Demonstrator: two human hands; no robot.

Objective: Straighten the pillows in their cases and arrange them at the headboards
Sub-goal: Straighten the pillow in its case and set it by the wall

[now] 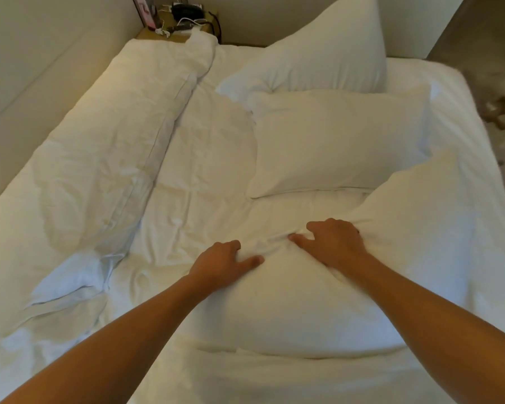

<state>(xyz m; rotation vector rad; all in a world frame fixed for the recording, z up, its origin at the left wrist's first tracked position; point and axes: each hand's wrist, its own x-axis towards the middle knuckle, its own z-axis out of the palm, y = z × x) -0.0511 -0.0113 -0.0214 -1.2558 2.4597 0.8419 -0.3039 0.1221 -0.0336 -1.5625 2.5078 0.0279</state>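
A plump white pillow (318, 304) lies nearest me on the white bed (478, 258). My left hand (220, 265) and my right hand (333, 242) both pinch the bunched fabric of its case at the far edge, fingers curled into the cloth. Beyond it a second white pillow (336, 141) lies flat across the bed. A third pillow (321, 51) stands propped upright behind that one, toward the far end. Between and to the left lies a flatter white pillow (213, 147), partly under the second one.
A rumpled white duvet (99, 158) is folded along the bed's left side against the wall (27, 68). A nightstand (169, 33) with cables and a dark device stands at the far left corner. Patterned floor (499, 106) runs along the right.
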